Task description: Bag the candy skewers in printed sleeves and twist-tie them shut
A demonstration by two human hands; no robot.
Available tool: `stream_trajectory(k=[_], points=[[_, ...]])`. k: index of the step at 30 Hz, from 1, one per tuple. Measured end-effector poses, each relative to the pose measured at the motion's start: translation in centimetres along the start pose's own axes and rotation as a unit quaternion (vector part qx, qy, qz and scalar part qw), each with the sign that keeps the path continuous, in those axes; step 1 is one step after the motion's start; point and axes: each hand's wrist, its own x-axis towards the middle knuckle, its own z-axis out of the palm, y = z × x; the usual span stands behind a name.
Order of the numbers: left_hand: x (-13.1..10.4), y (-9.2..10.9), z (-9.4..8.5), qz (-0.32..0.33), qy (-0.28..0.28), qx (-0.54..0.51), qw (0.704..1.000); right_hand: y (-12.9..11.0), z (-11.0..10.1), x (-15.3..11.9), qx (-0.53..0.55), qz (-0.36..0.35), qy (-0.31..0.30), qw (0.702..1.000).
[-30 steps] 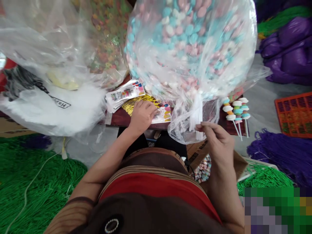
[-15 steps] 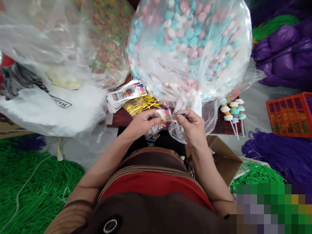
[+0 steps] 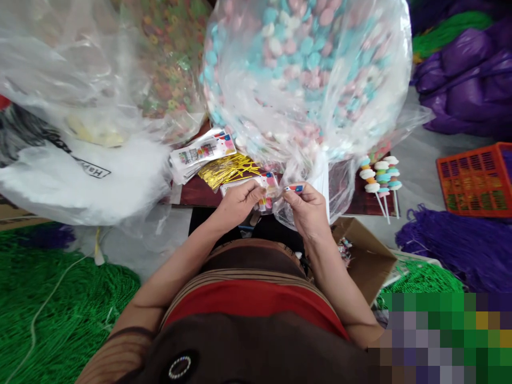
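My left hand [image 3: 242, 200] is closed, thumb and finger pinching a small clear plastic bag [image 3: 275, 190] near the table's front edge. My right hand [image 3: 308, 205] pinches the other side, where a blue and red printed strip [image 3: 295, 188] shows between thumb and finger. Beneath my left hand lies a printed packet [image 3: 269, 204], partly covered by the fingers. Just beyond are gold twist ties [image 3: 228, 169] in a loose pile. Printed packets [image 3: 204, 152] are stacked behind them. Three candy-coloured skewers [image 3: 383, 173] on white sticks lie right of my right hand.
A large clear bag of pink, blue and white pieces [image 3: 308, 69] fills the back of the table. Left of it stand a bag of small coloured rings [image 3: 172, 64] and a white-filled bag [image 3: 80, 186]. A cardboard box [image 3: 370, 253] and orange crate [image 3: 476, 178] are at right.
My hands stay close together, still pinching the bag. More of the blue and red strip shows in my right fingers. The whole view has shifted slightly.
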Motion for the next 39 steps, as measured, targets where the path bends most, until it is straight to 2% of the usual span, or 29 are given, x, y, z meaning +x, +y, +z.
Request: stream_trajectory(k=[2,4,6,9,11,13,17,22,25,28,31,34,36,39], points=[[0.0,0.2,0.4,-0.033,-0.052,-0.091,0.994,0.4,-0.1,-0.2,-0.006,-0.020,0.030,0.999],[-0.1,0.4,0.7,-0.051,-0.074,-0.130,0.987,0.9,-0.2,-0.4,-0.041,-0.032,0.055,0.997],[-0.2,0.4,0.8,-0.055,-0.041,-0.109,0.992,1.2,-0.3,-0.6,-0.081,-0.025,0.068,0.994],[-0.3,0.3,0.5,-0.053,0.005,-0.065,0.996,1.1,-0.5,-0.7,-0.089,-0.010,0.044,0.995],[-0.4,0.2,0.2,-0.054,-0.004,-0.038,0.998,0.7,-0.5,-0.5,-0.062,-0.011,0.016,0.998],[-0.5,0.1,0.1,-0.047,-0.019,-0.005,0.999,0.3,-0.5,-0.3,-0.036,-0.012,0.012,0.999],[-0.5,-0.2,0.0,-0.025,-0.030,0.032,0.999,0.4,-0.3,-0.3,-0.054,-0.020,0.063,0.996],[-0.6,-0.2,-0.4,-0.042,-0.074,-0.007,0.996,0.1,0.2,-0.5,-0.112,-0.052,0.100,0.987],[-0.5,-0.4,-0.6,-0.011,-0.060,0.042,0.997,-0.7,0.4,-0.5,-0.141,-0.068,0.084,0.984],[-0.2,-0.9,-0.6,-0.007,-0.011,0.069,0.998,-1.4,-0.2,-0.4,-0.165,-0.075,0.053,0.982],[-0.1,-1.4,-0.4,-0.030,0.053,0.035,0.998,-1.9,-3.0,-0.6,-0.196,-0.088,0.058,0.975],[0.1,-1.4,-0.4,-0.036,0.085,0.002,0.996,-2.4,-8.2,-0.7,-0.264,-0.132,0.161,0.942],[0.3,-1.3,-0.4,-0.031,0.083,-0.010,0.996,-2.6,-12.3,-0.6,-0.355,-0.143,0.240,0.892],[0.5,-1.0,-0.4,-0.038,0.068,-0.019,0.997,-2.3,-17.6,-0.3,-0.514,-0.096,0.306,0.795]])
